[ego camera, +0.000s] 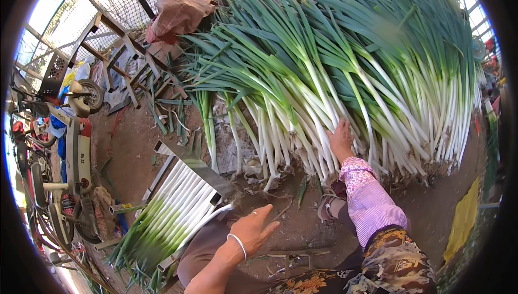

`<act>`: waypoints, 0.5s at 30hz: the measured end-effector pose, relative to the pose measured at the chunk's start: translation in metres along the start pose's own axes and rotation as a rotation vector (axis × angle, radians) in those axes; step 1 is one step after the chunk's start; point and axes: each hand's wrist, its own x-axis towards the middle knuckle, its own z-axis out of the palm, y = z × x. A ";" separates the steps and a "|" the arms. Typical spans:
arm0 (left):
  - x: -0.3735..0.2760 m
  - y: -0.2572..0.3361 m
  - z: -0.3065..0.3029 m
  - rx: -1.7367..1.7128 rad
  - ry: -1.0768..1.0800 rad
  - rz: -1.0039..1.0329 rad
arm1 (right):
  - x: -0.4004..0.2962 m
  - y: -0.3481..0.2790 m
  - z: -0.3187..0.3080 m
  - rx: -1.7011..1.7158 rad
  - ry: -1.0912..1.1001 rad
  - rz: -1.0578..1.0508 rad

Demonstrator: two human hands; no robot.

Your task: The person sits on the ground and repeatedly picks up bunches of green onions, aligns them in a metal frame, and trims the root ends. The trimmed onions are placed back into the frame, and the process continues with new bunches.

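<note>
My right hand [341,140], below a floral cuff and striped sleeve, reaches into a large heap of leeks or long green onions [315,87]. Its fingers touch the white stalks, but whether they close around one is hidden. Lower down, my left hand [253,231] is empty, its thumb apart from the fingers; it wears a ring and a silver-coloured bangle. To its left, a row of similar stalks [182,197] lies side by side in a metal frame [202,168], white ends up against a flat plate and green leaves hanging down. One stalk [216,213] lies slanted at the row's right edge.
A metal rack [117,55] and a reddish-brown sack [182,8] stand at upper left. Parked scooters [79,156] line the left side. Leaf scraps [162,116] litter the dirt floor. A yellow sheet [461,221] lies right. Below my hands is a low stool [299,253].
</note>
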 end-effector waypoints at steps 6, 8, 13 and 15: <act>0.024 0.005 0.016 0.064 0.034 0.036 | 0.029 0.036 -0.006 -0.163 -0.057 -0.192; 0.026 0.008 0.017 0.094 0.044 0.026 | 0.036 0.039 -0.019 -0.021 -0.078 -0.160; 0.023 0.010 0.017 0.152 0.035 -0.011 | 0.049 0.055 -0.059 0.176 -0.116 -0.133; 0.031 0.015 0.023 0.161 0.018 0.017 | 0.055 0.093 -0.062 0.217 -0.140 -0.094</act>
